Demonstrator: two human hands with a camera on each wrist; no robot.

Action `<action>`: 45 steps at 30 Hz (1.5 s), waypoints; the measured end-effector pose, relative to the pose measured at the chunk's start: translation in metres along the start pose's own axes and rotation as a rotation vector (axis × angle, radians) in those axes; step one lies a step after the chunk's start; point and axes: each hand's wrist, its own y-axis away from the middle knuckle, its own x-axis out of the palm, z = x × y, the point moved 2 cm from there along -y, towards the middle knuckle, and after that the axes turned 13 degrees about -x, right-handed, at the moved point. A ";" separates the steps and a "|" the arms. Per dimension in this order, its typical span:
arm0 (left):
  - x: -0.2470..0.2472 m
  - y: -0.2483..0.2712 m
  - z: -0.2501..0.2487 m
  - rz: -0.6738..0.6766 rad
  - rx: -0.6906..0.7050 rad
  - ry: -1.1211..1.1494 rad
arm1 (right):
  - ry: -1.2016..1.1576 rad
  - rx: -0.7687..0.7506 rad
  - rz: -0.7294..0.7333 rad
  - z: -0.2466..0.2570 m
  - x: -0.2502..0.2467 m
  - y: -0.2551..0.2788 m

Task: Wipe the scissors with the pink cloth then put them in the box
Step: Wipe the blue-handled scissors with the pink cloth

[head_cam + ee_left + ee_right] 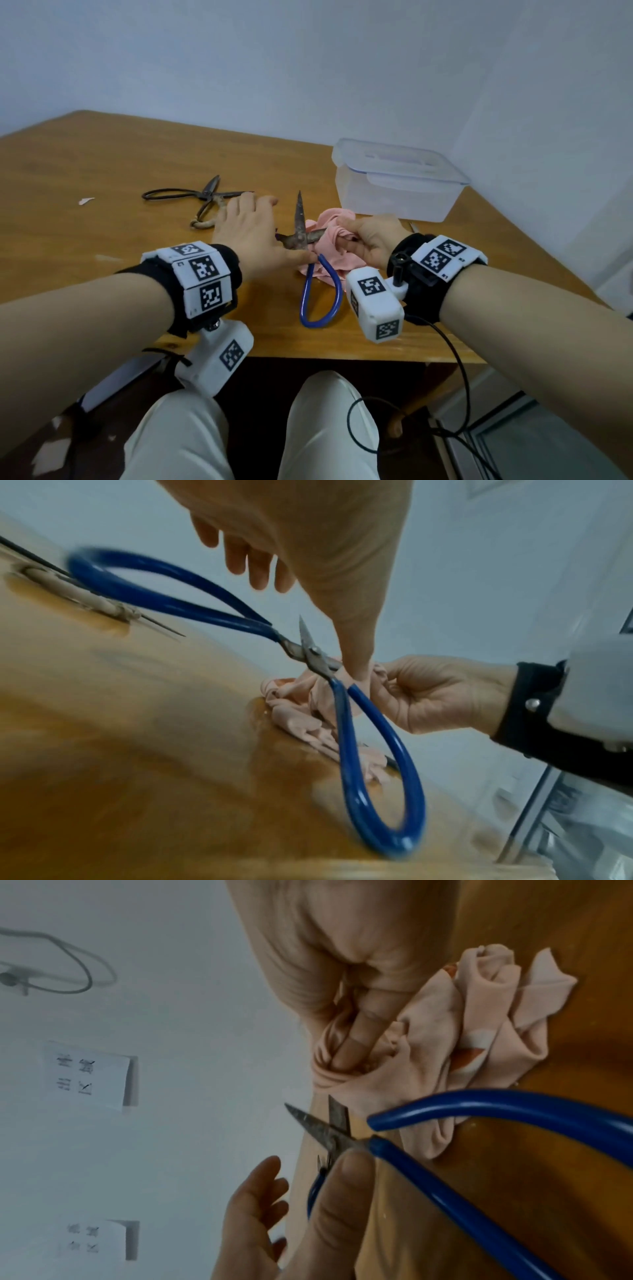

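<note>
The blue-handled scissors (320, 291) lay spread wide open on the wooden table (102, 164), between the two hands. One rusty blade pointed away from the person; the other ran sideways into the pink cloth (334, 236). The left hand (253, 233) held the scissors down near the pivot. Its thumb pressed on the joint where the blue handle met the metal, and its remaining fingers were spread and nearly straight, gripping nothing. The right hand (368, 240) had its fingers curled around a bunched fold of the cloth and closed that fold over the sideways blade. The rest of the cloth lay crumpled on the table beneath that hand.

The clear plastic box (397, 178) stood beyond the right hand, well apart from the scissors, and its lid appeared to be on. A second, dark pair of scissors (195, 198) lay just beyond the fingertips of the left hand.

Probable stage: wiping of one blade.

Hazards from this position:
- The blade edge could cut through thin cloth into the right fingers if they squeezed hard while sliding.
- The thumb alone pinned the pivot; a strong pull on the cloth could swing the free blade toward the left hand.
- The lidded box would block placement until it was opened.
</note>
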 end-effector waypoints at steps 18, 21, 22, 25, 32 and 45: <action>0.034 0.007 -0.007 0.570 -0.441 0.825 | -0.041 0.088 0.184 -0.002 -0.002 0.009; 0.029 0.005 0.000 0.615 -0.446 0.834 | -0.106 0.108 0.194 0.011 -0.017 0.003; 0.028 0.005 0.003 0.623 -0.450 0.816 | -0.136 0.083 0.175 0.015 -0.022 -0.003; 0.028 0.005 0.008 0.632 -0.432 0.751 | -0.163 -0.043 0.072 0.032 -0.028 -0.016; 0.024 0.015 0.001 0.580 -0.290 0.479 | 0.057 -0.317 0.137 0.052 -0.005 -0.023; 0.019 0.011 0.007 0.745 -0.277 0.495 | 0.414 -0.377 -0.114 0.055 -0.037 -0.056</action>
